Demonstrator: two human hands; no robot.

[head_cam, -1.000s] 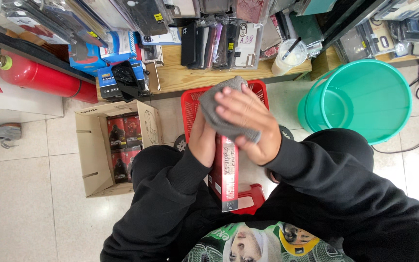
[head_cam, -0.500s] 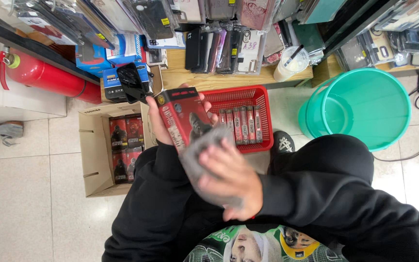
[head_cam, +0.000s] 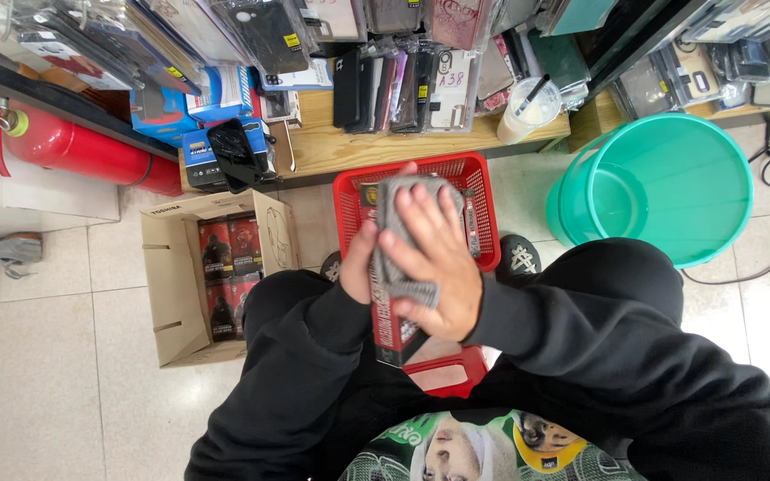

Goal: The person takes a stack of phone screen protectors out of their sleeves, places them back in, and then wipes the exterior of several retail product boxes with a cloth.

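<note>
A red box is held upright over the person's lap, just in front of the red basket. It is gripped along its left edge by the left hand, fingers closed around it. A grey cloth is pressed flat against the box by the right hand, fingers spread. A cardboard carton stands left of the basket, a green bucket right of it.
</note>
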